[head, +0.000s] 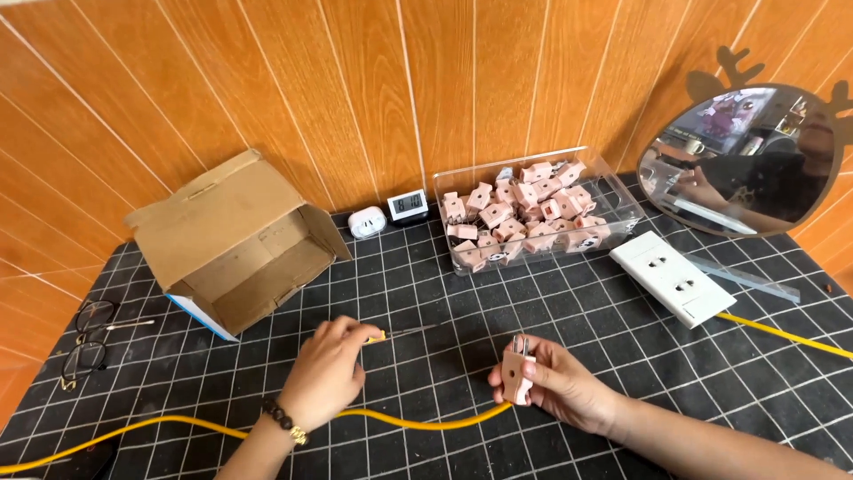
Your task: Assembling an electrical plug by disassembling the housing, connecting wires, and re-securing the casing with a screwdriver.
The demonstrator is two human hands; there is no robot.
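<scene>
A: What has the right hand got?

B: Its grip is closed around a pink plug, prongs up, with the yellow cable running from its base.

A: And the left hand?

B: Closed on a small screwdriver, tip lying on the worktop. Best to keep the plug steady. A clear tray of pink plugs sits behind.

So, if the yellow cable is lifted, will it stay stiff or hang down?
The yellow cable likely droops: it already lies in loose curves over the mat. The pink plug in the right hand probably weighs that end down a little.
</scene>
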